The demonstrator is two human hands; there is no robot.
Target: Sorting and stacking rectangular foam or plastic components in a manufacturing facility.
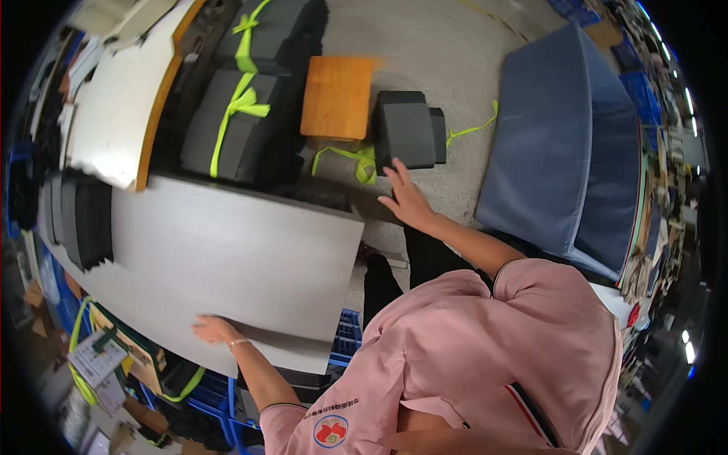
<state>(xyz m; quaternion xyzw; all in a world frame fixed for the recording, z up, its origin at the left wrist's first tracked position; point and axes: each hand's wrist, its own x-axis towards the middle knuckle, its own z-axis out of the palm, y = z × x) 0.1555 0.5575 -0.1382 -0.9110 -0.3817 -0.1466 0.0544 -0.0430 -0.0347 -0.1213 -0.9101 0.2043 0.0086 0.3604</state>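
Observation:
My right hand [407,199] reaches forward with its fingers spread and nothing held. Its fingertips are at the near edge of a small stack of dark grey panels [409,130] low over the floor; whether they touch it I cannot tell. A loose yellow-green strap [362,163] lies beside and under that stack, and one end trails off to the right. My left hand [215,331], holding nothing, lies with outstretched fingers on the pale grey tabletop [250,250]. Another pile of dark grey pieces [83,216] sits at the table's far left.
Large dark grey bundles [231,125] tied with yellow-green straps stand beyond the table. A wooden stool [336,98] is between them and the small stack. To the right is a big blue fabric-sided bin [535,144]. Blue plastic crates [347,334] are below the table's edge.

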